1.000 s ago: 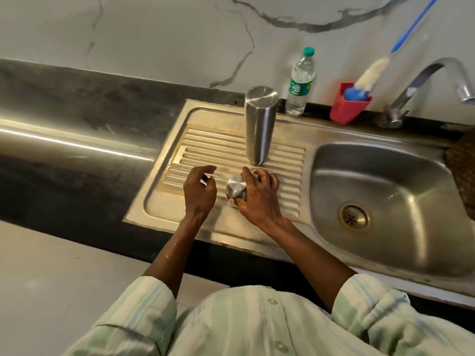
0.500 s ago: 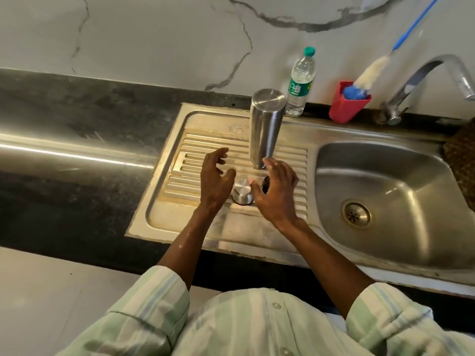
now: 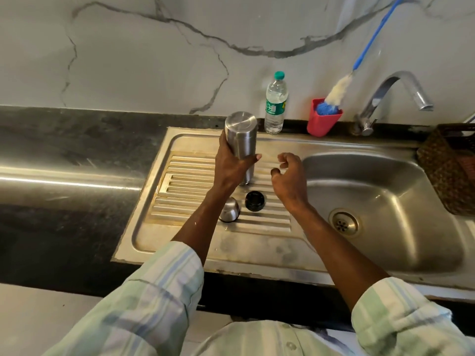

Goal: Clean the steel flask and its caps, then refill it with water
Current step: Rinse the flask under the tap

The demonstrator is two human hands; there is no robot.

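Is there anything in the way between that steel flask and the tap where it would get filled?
Nothing visible blocks it. The left hand grips the steel flask over the drainboard; the tap is off to the right, past the open basin. The right hand hovers between them, holding nothing.

The left hand (image 3: pixel 231 163) covers the middle of the steel flask (image 3: pixel 240 140), and whether its mouth touches the drainboard can't be told. The left forearm hides part of the steel cap (image 3: pixel 229 213). The brush's blue handle (image 3: pixel 377 29) runs off the top edge. The woven basket (image 3: pixel 451 170) is cut by the right edge. The bottle label (image 3: pixel 275 105) is too small to read.
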